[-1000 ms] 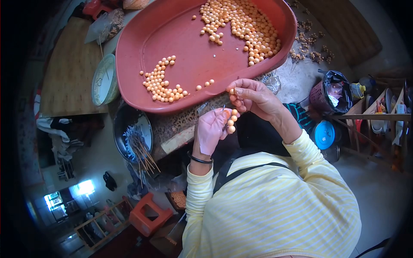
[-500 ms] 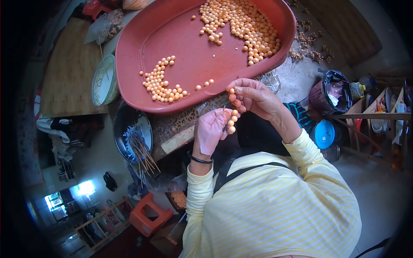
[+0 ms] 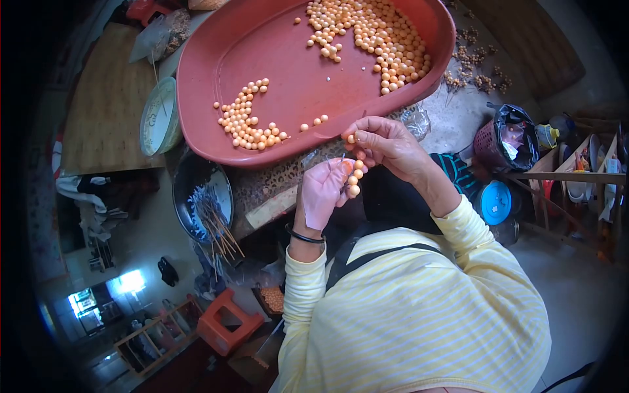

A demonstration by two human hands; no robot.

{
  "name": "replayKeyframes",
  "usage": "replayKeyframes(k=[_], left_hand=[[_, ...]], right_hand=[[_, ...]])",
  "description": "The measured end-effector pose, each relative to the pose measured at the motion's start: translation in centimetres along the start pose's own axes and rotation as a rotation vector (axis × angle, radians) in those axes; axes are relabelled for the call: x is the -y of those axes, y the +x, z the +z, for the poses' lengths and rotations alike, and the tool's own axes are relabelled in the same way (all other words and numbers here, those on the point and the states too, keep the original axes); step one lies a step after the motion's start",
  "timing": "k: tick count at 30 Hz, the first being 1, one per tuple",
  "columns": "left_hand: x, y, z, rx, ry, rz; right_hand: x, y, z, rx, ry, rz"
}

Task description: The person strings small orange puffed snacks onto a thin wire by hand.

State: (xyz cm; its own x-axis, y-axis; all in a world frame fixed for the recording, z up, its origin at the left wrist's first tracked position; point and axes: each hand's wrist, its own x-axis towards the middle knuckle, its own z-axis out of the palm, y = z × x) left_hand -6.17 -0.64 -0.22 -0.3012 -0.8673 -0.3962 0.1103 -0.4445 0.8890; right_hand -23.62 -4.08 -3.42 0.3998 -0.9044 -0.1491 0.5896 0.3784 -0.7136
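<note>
My left hand, with a pale pink covering over its palm side and a black bracelet on the wrist, is closed on a short cluster of glossy orange beads. How these beads are joined is hidden by the fingers. Just above it, my right hand pinches a single orange bead between thumb and forefinger. Both hands are close together in front of the near rim of a large red plastic tub. Inside the tub lie a big heap of loose beads and a smaller group.
Left of the tub stand a green-rimmed bowl and a dark basin with thin sticks. Beaded stems lie at the far right. A lined bin, a blue lid and a red stool are nearby.
My right hand has shifted slightly, with the bead still between its fingertips. The left hand keeps hold of its bead cluster. The view has moved a little.
</note>
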Motion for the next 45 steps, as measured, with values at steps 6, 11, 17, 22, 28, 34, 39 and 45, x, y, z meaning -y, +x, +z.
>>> replayKeyframes(k=[6,11,17,22,28,34,39,45], left_hand=[[0.0,-0.1,0.4,-0.035,0.024,-0.022],[-0.1,-0.1,0.7,-0.054,0.075,-0.015],[0.2,0.1,0.5,-0.064,0.087,0.006],[0.5,0.3,0.3,-0.075,0.099,-0.005],[0.3,0.4,-0.1,-0.07,0.106,-0.034],[0.1,0.4,-0.1,-0.067,0.133,-0.028],[0.0,0.4,0.0,-0.067,0.186,-0.032],[0.2,0.5,-0.1,-0.072,0.206,-0.028]], right_hand=[[0.3,-0.5,0.6,-0.02,-0.191,0.012],[0.6,-0.7,0.9,-0.04,-0.259,0.018],[0.6,-0.6,1.1,-0.054,-0.283,0.003],[0.4,-0.5,1.0,-0.046,-0.304,-0.01],[0.3,-0.1,0.5,-0.003,-0.263,0.009],[0.2,-0.2,0.9,-0.01,-0.321,-0.016],[0.7,-0.2,1.1,0.017,-0.281,0.007],[1.0,0.1,1.2,0.077,-0.318,0.013]])
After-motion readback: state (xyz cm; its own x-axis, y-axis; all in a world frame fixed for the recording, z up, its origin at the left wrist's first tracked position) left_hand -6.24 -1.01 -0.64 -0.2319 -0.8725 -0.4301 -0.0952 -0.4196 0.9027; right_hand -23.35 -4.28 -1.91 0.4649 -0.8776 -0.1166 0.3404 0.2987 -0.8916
